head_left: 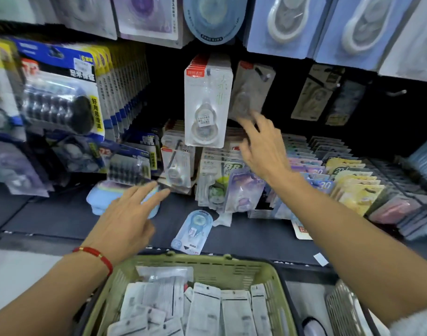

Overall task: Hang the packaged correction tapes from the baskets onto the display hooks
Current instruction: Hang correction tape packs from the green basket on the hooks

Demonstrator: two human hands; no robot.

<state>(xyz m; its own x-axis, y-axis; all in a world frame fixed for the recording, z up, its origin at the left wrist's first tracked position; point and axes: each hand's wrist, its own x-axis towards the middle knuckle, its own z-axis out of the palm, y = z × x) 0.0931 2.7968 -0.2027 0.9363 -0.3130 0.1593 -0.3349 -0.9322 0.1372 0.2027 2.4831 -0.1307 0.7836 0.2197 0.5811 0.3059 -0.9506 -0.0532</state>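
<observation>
Dark hook wall (292, 98) held few packs; green basket (275, 275) remained full. I saw both hands' fingers released: left hand (127, 214), right hand (263, 151).

Stationery aisle in a shop

A dark display wall (292, 98) stands behind a dark shelf ledge (62, 219), both crowded with hanging and stacked packaged goods. A strip of pale floor (18, 275) shows at lower left. Lighting is even and soft, and the upper rows look blurred.
</observation>
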